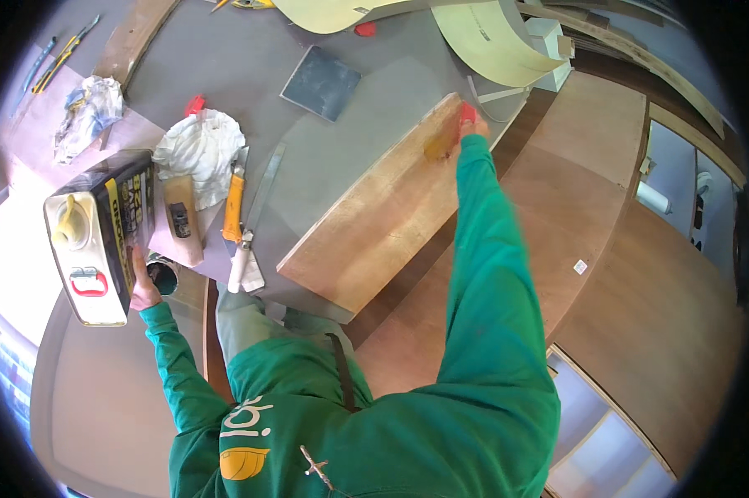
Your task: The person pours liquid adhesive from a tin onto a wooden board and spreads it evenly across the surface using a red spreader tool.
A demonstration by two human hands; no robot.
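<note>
My right hand (pixel 475 126) is closed on a red plastic spreader (pixel 468 113) at the far right end of a wooden board (pixel 374 220). A wet yellowish patch (pixel 441 148) lies on the board beside the spreader. My left hand (pixel 145 286) is curled around the side of a small open pot (pixel 163 274) with a dark inside. Close against that hand's left stands a large rectangular metal can (pixel 92 257) with a yellow spout and a red handle. How far the left fingers reach around the pot is partly hidden.
Left of the board lie an orange-handled knife (pixel 234 207), a long blade (pixel 266 187), a wooden block (pixel 182 220) and a crumpled white cloth (pixel 200 149). A dark square pad (pixel 321 83) and a curved cream sheet (pixel 495 46) are farther back. Wooden panels (pixel 557 207) stand at right.
</note>
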